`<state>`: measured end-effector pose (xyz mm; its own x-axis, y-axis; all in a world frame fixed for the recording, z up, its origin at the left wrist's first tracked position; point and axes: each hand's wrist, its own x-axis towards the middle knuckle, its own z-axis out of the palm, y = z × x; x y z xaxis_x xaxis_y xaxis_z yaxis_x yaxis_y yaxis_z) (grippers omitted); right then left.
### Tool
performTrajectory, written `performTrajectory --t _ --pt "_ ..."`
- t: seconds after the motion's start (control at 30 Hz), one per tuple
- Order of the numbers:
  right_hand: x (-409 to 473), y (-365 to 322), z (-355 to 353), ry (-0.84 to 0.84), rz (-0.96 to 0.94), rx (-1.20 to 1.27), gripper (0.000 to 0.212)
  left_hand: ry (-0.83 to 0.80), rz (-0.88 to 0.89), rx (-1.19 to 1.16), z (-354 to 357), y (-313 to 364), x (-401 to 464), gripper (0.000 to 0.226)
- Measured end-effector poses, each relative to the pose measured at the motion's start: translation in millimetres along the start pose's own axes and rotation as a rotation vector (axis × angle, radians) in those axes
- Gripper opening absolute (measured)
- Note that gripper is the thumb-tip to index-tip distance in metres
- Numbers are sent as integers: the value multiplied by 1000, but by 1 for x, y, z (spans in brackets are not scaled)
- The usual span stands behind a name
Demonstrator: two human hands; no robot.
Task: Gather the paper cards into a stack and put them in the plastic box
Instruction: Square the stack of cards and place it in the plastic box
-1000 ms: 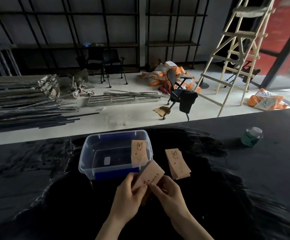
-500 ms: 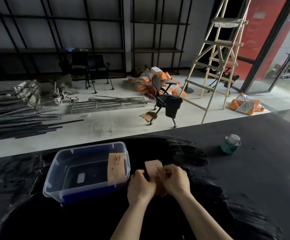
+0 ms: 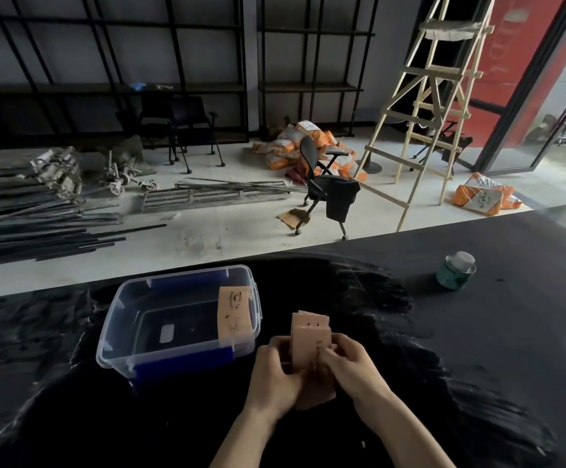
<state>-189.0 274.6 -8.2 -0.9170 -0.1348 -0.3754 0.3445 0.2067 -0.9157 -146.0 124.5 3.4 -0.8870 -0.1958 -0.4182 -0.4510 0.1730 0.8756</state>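
At the left of the dark surface sits the clear plastic box, open-topped, with one paper card leaning against its right inner wall. Just right of the box, the left hand and right hand close in on a stack of cards held upright between them; each grip is closed on the stack, the left from its left edge and the right from its right edge. A second ago the hands held only a card or two while a separate pile lay on the surface to the right; that pile is now gone from the surface and the bundle in the hands is thicker. So the gathering looks essentially done, and what remains is likely to square the edges and carry the stack leftward into the box. Far right stands a small green jar, well apart.
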Motion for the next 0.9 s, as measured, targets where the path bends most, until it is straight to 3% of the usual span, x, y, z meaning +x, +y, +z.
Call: performTrajectory --t 0.2,0.37,0.43,0.53,0.6,0.67,0.7,0.9 --pt "-62 17 55 -151 -318 -141 48 99 222 140 -61 -37 -56 51" --pt "-76 9 107 -188 -482 -140 54 249 407 206 -102 -59 -78 59" --pt "-79 9 120 -237 -456 -110 56 275 382 191 -112 -67 -79 48" --pt "-80 10 130 -278 -361 -49 56 176 306 -10 -110 -69 -79 27" --pt "-77 13 134 -277 -312 5 54 116 252 -86 -103 -73 -76 29" --pt "-76 13 138 -277 -276 35 52 72 107 -484 -94 -68 -70 43" --pt "-75 15 139 -277 -276 43 50 75 91 -544 -90 -70 -67 43" --pt "-65 16 149 -221 -228 135 34 -16 56 -556 -88 -62 -58 22"
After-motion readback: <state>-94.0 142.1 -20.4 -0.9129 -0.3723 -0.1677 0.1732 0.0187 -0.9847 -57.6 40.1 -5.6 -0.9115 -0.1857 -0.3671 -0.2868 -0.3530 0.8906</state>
